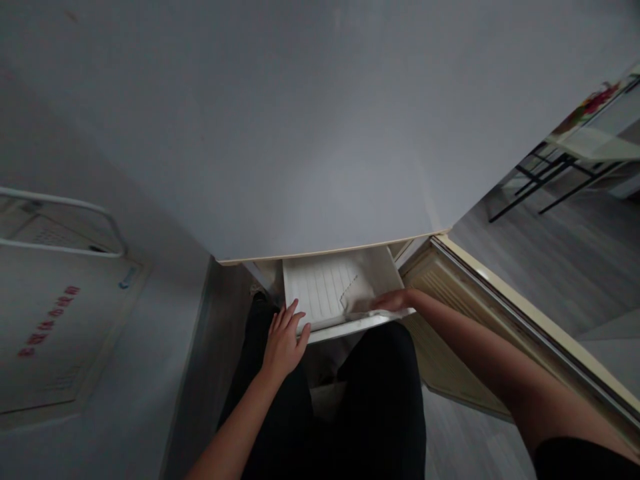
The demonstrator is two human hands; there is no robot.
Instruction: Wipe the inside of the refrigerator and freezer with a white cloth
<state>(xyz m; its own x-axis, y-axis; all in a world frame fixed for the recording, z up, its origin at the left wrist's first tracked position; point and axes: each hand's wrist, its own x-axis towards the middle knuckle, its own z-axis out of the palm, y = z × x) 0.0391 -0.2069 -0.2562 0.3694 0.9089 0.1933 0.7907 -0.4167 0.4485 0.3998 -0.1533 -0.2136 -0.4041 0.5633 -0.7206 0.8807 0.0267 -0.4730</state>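
"From the head view, where does the drawer lie?"

"The white drawer (317,287) juts out beneath the broad grey panel (320,133), just beyond the person's dark-clad knees (385,373). An open door (440,363) stands to its right."

"And which hand is nearer to it?"

"Neither, I'd say; they share its near side. The left hand (283,341) is at the near left corner, so the drawer stretches right and far from it. The right hand (393,301) is at the other end, with the drawer lying left and far."

"What about each grip?"

"On the left, fingers spread, tips seemingly resting on the corner, pinching nothing that I can see. On the right, the fingers reach over the front rim (345,328) into shadow; I can't tell whether they clasp it."

"Its long axis?"

"The front rim runs left to right between the two hands, its right end slightly farther off. The ribs inside run near to far, but the back is hidden under the panel, so I can't judge which way is longer."

"And that dark dotted line (349,288) inside?"

"Too faint to name. It's nearer the right hand."
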